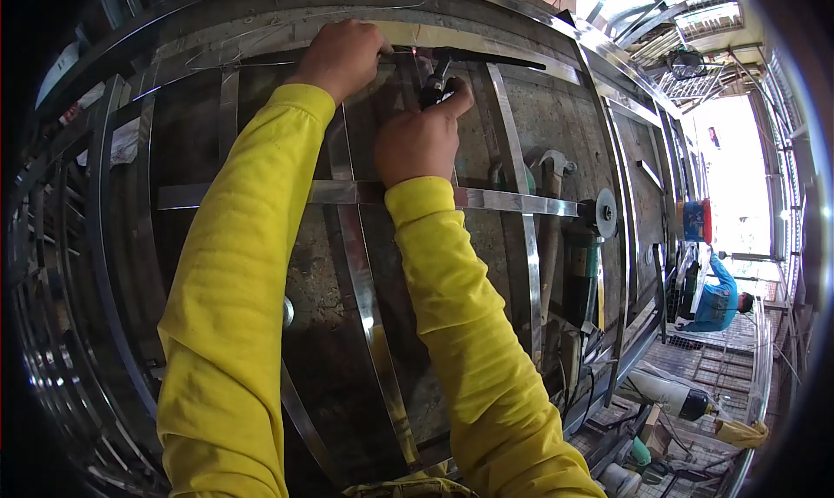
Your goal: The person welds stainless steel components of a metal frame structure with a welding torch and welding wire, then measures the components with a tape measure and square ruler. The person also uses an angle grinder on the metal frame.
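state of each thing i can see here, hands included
Right hand: closed around the welding torch
Welding torch: held, small glow beside it
Left hand: curled, contents unclear
Crosswise bar: lying across other bars
Hammer: lying down, partly under the crosswise bar
Grinder: lying down, disc fitted, on or off unclear

My left hand and right hand make two, with two yellow sleeves. I count one torch, one hammer, one grinder, one gas cylinder, one red-and-blue container and one other person. Many metal bars overlap, beyond exact count.
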`<state>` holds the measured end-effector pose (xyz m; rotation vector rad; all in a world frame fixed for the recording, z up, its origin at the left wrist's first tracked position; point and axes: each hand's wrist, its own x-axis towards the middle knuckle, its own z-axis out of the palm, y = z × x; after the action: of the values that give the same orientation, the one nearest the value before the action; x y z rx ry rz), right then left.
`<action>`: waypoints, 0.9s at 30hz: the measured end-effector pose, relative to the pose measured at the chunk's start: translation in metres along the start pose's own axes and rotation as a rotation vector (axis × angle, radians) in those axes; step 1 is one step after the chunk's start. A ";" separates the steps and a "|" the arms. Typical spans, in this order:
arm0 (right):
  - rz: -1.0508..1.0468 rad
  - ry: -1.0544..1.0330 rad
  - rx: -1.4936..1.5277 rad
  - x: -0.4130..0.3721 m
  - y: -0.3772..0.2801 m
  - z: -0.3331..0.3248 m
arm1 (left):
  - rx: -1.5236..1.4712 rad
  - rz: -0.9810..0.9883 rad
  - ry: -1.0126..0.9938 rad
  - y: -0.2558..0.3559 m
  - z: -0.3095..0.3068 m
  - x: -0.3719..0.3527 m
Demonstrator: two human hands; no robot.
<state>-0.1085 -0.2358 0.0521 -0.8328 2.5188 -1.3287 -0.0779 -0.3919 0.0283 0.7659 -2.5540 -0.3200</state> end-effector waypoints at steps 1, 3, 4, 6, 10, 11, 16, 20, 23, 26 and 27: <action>-0.005 0.000 -0.012 -0.001 -0.003 0.000 | -0.006 0.001 -0.005 0.000 0.000 0.000; 0.018 0.001 -0.016 -0.005 -0.009 -0.002 | -0.005 0.004 0.010 0.001 0.000 0.000; 0.028 0.001 -0.018 -0.005 -0.011 -0.002 | -0.004 0.005 0.019 0.001 0.001 -0.001; 0.041 -0.014 -0.022 -0.002 -0.009 -0.001 | 0.003 0.010 0.005 -0.001 0.001 0.000; 0.044 -0.020 0.032 -0.001 -0.008 0.001 | -0.066 0.060 0.075 -0.008 0.003 -0.007; -0.047 0.022 0.020 -0.001 0.001 0.007 | -0.050 -0.004 0.011 -0.005 0.006 0.001; 0.007 0.024 0.051 -0.002 -0.001 0.006 | -0.020 0.015 0.030 -0.001 0.003 -0.002; 0.051 0.001 0.073 -0.002 -0.005 0.002 | -0.013 0.012 0.031 0.001 0.004 -0.002; 0.071 -0.004 0.068 -0.001 -0.005 0.004 | 0.040 0.063 0.000 -0.003 0.002 -0.003; -0.028 -0.051 0.018 -0.003 0.003 0.003 | 0.112 0.101 0.079 -0.017 0.020 -0.006; -0.029 -0.035 0.010 -0.003 0.004 0.004 | 0.117 0.072 0.112 -0.020 0.025 -0.005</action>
<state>-0.1063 -0.2354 0.0467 -0.8866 2.4806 -1.3226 -0.0770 -0.4028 -0.0021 0.7117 -2.5046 -0.1019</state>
